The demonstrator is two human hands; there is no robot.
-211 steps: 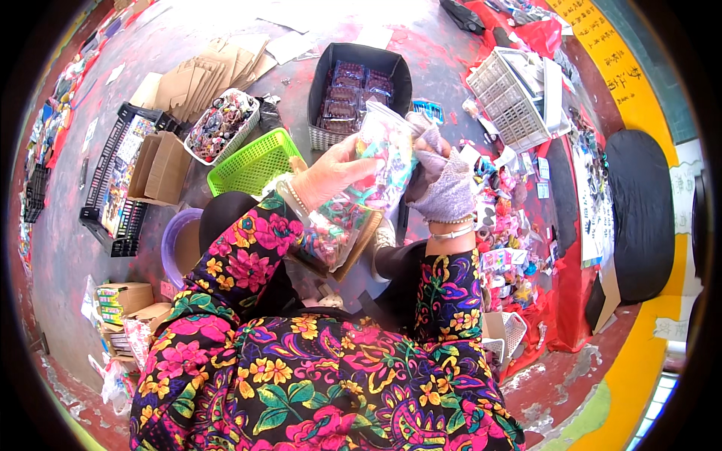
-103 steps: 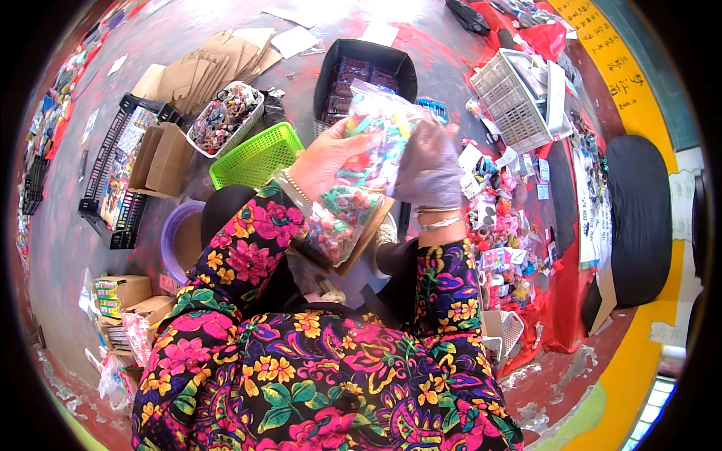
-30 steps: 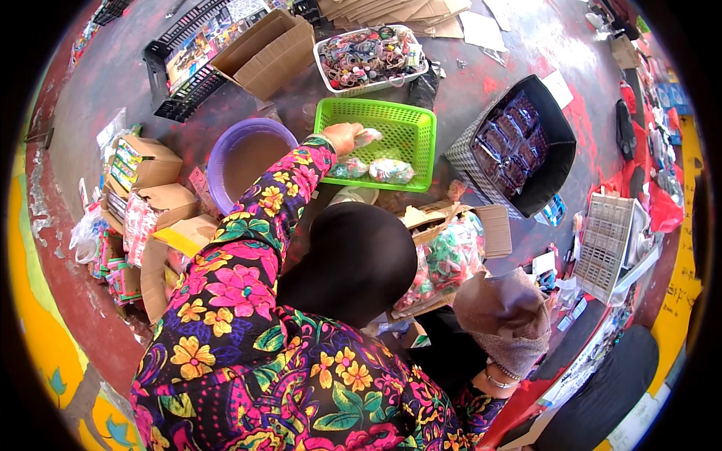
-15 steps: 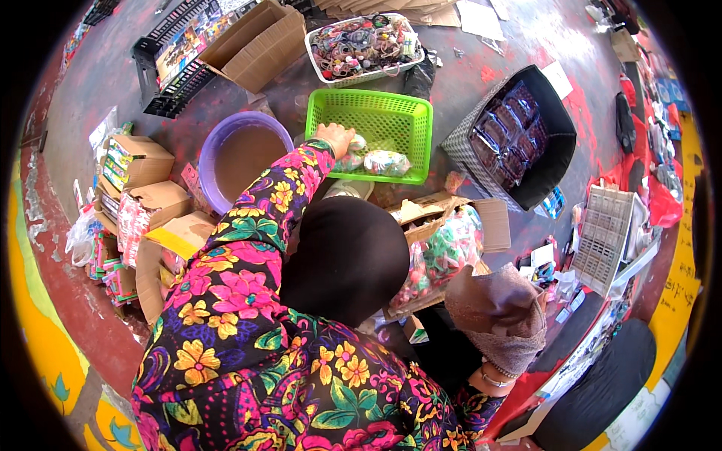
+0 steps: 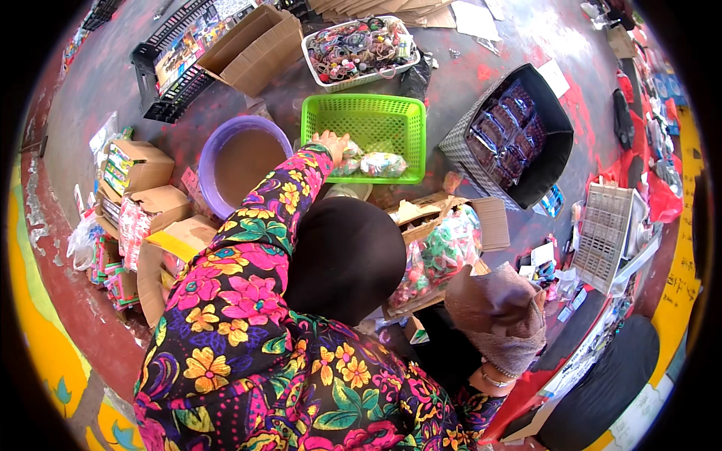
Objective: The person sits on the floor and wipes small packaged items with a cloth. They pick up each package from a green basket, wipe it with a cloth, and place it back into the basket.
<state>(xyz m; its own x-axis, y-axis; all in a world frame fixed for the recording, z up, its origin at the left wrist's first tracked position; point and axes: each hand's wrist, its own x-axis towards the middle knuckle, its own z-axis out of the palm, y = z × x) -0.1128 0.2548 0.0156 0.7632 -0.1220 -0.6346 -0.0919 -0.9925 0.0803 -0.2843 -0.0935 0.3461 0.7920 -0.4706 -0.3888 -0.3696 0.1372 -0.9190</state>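
My left arm, in a floral sleeve, reaches across to the bright green plastic basket. My left hand is at the near left corner of that basket, its fingers curled over a clear bag with pale contents. Beside it in the basket lies a second plump clear bag with colourful bits inside. At the lower right, my right hand shows a bracelet at the wrist. It is closed on a bunched brown cloth, which hides most of its fingers.
A purple basin of murky water stands left of the green basket. Beyond it is a white basket of hair ties; a dark woven basket of packets is right. A carton with bagged goods lies close in; more cartons stand left.
The view has shifted slightly, and the green basket appears a little lower and further left. My left hand stays at its corner beside the bags. My right hand and the cloth have barely moved.
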